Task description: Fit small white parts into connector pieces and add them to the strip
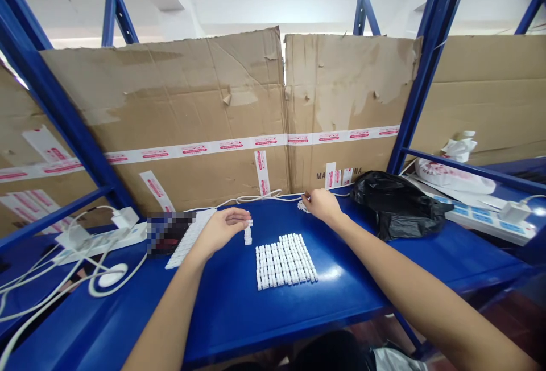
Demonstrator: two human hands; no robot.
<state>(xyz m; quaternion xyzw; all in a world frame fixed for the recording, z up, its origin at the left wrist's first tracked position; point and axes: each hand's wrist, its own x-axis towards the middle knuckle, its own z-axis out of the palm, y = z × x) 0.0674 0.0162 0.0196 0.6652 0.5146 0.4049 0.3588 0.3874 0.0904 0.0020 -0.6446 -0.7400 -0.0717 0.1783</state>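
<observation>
Small white plastic pieces stand in a block of tight rows (285, 262) at the middle of the table. Beyond its left end lies a short row of the same white pieces (248, 236). My left hand (224, 227) reaches over from the left, its thumb and fingertips closed at the far end of this short row. Farther back, my right hand (323, 205) is pinched at a small loose heap of white pieces (302, 206). Whatever is between its fingertips is too small to make out. Beside my left wrist lies a white ridged sheet or set of rows (187, 241).
The blue table (264, 317) ends at a cardboard wall (205, 115). A black plastic bag (390, 203) sits at the right, near a power strip (486, 217). At the left are another power strip (136, 235), tangled white cables and a dark blurred item (170, 233).
</observation>
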